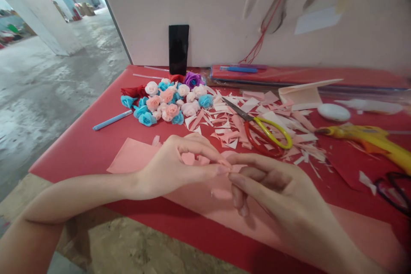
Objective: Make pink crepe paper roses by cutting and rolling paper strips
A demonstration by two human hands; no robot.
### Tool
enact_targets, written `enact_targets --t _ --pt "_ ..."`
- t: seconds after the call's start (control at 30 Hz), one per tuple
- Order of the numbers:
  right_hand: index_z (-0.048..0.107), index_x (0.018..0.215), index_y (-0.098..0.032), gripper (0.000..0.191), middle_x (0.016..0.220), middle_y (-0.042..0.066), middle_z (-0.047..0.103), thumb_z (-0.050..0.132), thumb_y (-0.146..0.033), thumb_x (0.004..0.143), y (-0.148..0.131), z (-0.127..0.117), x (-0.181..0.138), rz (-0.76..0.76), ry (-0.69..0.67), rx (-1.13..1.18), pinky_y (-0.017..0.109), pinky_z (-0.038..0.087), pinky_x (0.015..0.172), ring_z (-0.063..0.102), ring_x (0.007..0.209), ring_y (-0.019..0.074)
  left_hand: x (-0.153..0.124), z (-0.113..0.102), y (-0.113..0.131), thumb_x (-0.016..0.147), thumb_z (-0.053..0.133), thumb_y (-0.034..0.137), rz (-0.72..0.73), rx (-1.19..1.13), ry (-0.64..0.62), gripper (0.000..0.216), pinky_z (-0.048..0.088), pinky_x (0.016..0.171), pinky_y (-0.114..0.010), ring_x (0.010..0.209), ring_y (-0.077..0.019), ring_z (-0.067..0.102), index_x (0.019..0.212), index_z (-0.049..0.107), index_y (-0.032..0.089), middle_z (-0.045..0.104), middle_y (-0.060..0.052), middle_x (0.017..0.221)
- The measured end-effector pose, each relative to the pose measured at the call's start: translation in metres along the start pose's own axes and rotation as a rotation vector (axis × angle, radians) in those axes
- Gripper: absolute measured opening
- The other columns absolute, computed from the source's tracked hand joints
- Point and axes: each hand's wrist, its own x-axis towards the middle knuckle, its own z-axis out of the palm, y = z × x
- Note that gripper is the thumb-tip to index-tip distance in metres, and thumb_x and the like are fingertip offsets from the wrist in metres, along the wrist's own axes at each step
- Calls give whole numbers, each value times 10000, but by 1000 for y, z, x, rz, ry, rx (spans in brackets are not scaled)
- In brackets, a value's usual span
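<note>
My left hand (175,165) and my right hand (272,184) meet fingertip to fingertip over a pink paper sheet (135,156) near the front edge of the red table (80,145). Both hands pinch a small pink paper piece (228,170) between thumb and fingers; most of it is hidden by the fingers. Small pink petal pieces (192,158) lie under my left palm. Beyond my hands lie scissors (263,130) with red and yellow handles on a scatter of pink paper scraps (231,117).
A pile of paper roses (167,100) in pink, white, blue and purple sits at the back left, by a blue pen (112,120). A black phone (178,49) leans on the wall. A yellow glue gun (369,139), white lid (334,112) and folded card (302,92) lie right.
</note>
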Motion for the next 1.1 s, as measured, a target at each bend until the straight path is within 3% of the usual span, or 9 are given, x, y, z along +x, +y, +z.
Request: enact_targets --t 0.4,0.6,0.77,1.1 --pt "559 693 -170 130 438 -32 531 627 -281 701 -1 0 -1 -14 -24 74 151 360 369 445 373 64 -1 2 -2 689 639 177 13 -6 17 42 422 713 -279 724 -140 532 682 681 173 654 -25 704" --pt "562 695 -161 171 441 -29 545 665 -296 692 2 -6 6 33 -79 161 108 325 351 452 375 51 1 -5 -4 831 447 222 44 -143 -42 246 410 808 -289 837 -153 535 821 690 187 654 -38 816" --pt "580 652 -155 182 438 -23 544 694 -296 669 6 -7 9 62 -111 217 102 294 318 440 359 48 4 -5 -9 733 575 135 65 -70 -11 113 417 761 -265 760 -129 538 764 684 134 624 -35 740" --pt "581 621 -171 135 413 -41 559 705 -200 668 2 -8 11 181 -304 426 109 322 328 453 347 37 7 -1 -20 666 663 96 272 -84 -55 64 416 732 -270 704 -110 513 703 683 145 639 -31 695"
